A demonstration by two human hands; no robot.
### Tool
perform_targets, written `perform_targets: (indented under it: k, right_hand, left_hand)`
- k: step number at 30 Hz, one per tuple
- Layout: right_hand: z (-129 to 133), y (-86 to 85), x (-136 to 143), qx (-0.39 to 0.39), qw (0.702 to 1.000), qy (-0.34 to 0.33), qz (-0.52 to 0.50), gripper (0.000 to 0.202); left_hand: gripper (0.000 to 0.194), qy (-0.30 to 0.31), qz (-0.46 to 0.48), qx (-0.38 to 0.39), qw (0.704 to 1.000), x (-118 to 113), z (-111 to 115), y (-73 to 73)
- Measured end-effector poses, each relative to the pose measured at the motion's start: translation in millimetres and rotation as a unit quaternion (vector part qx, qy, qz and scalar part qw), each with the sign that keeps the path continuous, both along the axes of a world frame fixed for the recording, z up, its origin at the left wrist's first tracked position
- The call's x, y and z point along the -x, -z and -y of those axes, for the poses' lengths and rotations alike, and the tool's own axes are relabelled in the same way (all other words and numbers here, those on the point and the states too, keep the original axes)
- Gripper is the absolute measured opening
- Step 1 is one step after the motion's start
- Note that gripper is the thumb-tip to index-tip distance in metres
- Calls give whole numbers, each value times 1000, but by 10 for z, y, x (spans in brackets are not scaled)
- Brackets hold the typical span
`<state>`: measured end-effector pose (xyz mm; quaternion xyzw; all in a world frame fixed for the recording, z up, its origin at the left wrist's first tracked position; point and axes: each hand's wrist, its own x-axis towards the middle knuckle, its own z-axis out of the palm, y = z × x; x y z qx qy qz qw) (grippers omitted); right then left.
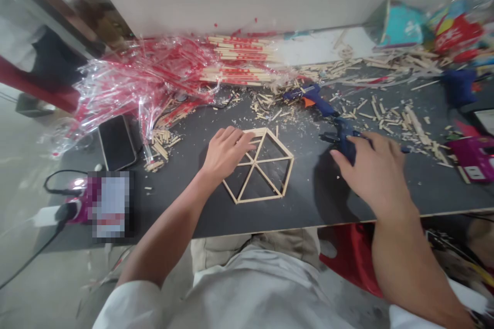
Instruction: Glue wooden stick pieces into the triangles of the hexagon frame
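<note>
"Well, where are we, starting from the near side of the counter (304,211)?"

"Our wooden frame (260,199) lies flat near the front edge, a hexagon with spokes meeting in the middle. Our left hand (227,151) rests over its upper left part, fingers bent and close together; we can't tell whether they pinch a stick."

"And our right?"

"Our right hand (380,175) is over a dark blue tool (345,140), thumb apart from the other fingers. Blur and the hand itself hide the grip, so we can't say whether we hold it or only touch it."

"So we're between handling the frame and handling the tool?"

"That's our reading. A move from here calls for a light left hand, so we don't strain the joints, and a sure grip on the right."

"What's farther off?"

"We see a blue glue gun (321,103) among scattered offcuts, then red-marked sticks (245,54) beside crumpled plastic wrappers (170,67)."
</note>
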<state>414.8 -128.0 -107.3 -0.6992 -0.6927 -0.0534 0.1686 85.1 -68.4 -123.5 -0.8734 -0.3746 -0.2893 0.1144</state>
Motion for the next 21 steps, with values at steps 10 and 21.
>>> perform_targets:
  k: [10,21]
  right_hand:
    - [-726,-347,1137,146,884,-393,-209,10]
    - [-813,-56,1082,178,847,-372,-337,15]
  left_hand:
    - [17,24,53,-41,997,-44,-8,-44]
    - [12,39,65,52,996,7,40,-30]
